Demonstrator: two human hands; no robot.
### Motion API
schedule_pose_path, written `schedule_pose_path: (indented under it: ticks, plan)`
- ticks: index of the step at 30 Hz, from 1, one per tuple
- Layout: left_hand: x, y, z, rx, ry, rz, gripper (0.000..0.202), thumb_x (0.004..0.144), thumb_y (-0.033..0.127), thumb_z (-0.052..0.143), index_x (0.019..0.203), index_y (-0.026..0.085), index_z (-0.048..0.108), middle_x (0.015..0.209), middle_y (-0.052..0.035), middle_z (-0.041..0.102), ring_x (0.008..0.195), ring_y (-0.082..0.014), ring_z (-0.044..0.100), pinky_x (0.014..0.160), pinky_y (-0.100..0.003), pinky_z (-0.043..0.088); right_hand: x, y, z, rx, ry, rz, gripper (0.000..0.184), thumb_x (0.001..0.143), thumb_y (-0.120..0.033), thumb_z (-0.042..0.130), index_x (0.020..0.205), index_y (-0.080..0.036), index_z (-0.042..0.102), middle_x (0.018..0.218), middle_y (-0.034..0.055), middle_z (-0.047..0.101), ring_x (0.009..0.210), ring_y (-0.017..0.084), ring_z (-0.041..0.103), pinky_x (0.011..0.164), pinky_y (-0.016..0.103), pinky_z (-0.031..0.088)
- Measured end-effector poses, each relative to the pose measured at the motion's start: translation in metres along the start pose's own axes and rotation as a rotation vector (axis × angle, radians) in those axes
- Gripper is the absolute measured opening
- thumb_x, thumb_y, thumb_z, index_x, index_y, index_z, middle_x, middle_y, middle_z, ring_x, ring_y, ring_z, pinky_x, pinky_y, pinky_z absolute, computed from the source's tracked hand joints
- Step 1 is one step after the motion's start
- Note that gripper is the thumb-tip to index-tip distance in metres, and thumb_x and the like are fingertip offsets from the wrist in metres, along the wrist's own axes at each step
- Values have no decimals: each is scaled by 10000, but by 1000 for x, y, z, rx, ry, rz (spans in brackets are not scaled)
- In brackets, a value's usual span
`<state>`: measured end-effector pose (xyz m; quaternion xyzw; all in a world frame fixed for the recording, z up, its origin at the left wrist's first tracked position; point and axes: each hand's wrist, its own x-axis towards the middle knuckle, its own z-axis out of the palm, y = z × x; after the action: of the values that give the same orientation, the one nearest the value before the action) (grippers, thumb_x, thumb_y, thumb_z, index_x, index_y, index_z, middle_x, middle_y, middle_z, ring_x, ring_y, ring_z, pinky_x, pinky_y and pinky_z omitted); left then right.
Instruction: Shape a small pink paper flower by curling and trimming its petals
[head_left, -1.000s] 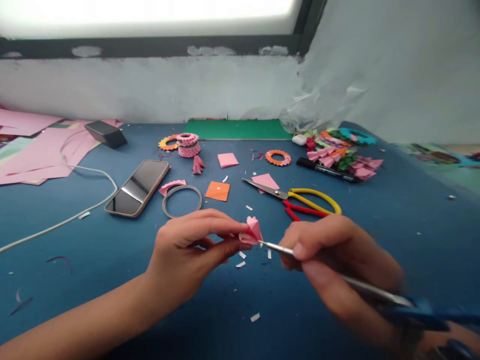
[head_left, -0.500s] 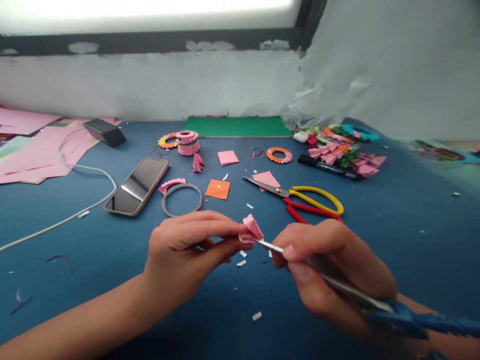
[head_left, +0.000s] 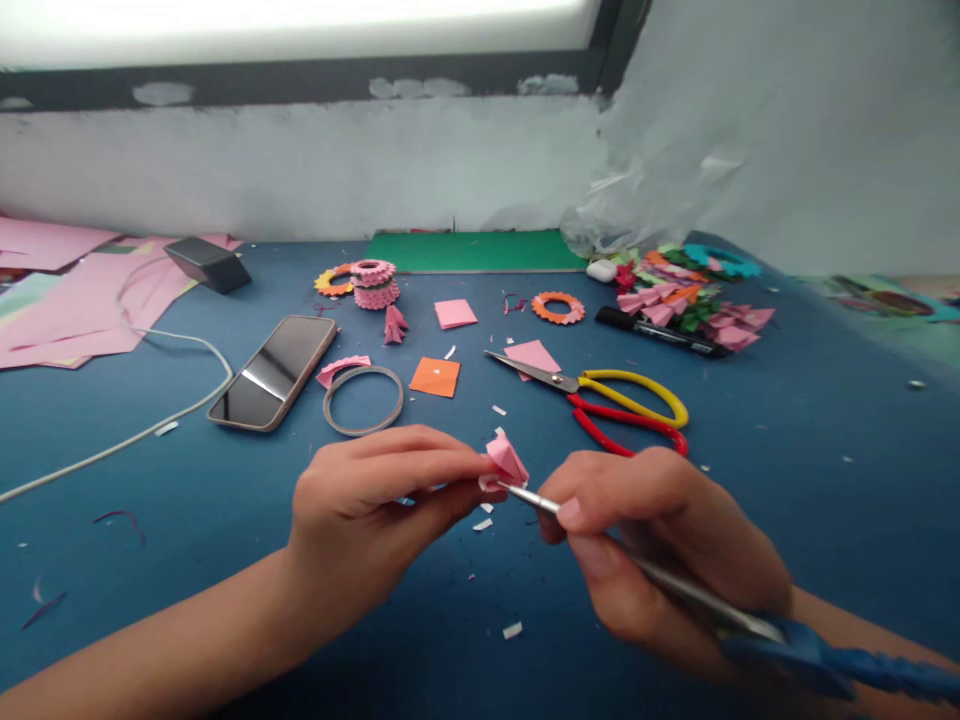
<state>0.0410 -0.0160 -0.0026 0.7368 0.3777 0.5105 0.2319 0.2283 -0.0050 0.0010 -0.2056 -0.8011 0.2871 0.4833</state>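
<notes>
Between the thumb and fingers of my left hand point(head_left: 375, 500) is a small folded pink paper piece point(head_left: 506, 458), pinched by its left side. My right hand point(head_left: 660, 550) grips a slim silver metal tool point(head_left: 534, 498) with a narrow tip and a blue rear part, which is blurred. The tool's tip meets the lower edge of the folded paper, beside a small curled loop; whether it goes inside cannot be told. Beyond my right hand lie scissors point(head_left: 634, 395) with one yellow and one red handle. A grey ring point(head_left: 327, 405) sits past my left hand.
An orange paper square point(head_left: 435, 378), pink squares point(head_left: 455, 314) and paper scraps lie ahead. A phone point(head_left: 274, 372), white cable point(head_left: 180, 410) and black box point(head_left: 208, 264) are left. Paper flowers point(head_left: 660, 300) and a black marker point(head_left: 660, 332) are at the back right, before the wall.
Both hands have shifted very slightly left. The tool's tip has moved a little along the lower edge of the folded paper, which stays in my left hand.
</notes>
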Motion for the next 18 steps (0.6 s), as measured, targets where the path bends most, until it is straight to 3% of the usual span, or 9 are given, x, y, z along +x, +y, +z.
schedule_pose_path:
  ticks: [8,18]
  plan:
    - [-2,-1,1,-37,38,-27,231,744,76,688,860,271,732,775,27,735,559,-94,649,503,-173,567,1,-3,-2,-82,7,15,339,678,4,443,876,-269,482,632,-13,586,502,139,561,452,267,467]
    - [-3,-2,1,-1,56,-26,210,739,98,700,849,274,733,771,27,734,566,-102,649,533,-199,582,-1,-3,1,-123,57,32,304,690,-13,448,859,-265,463,632,-15,575,512,138,564,449,265,472]
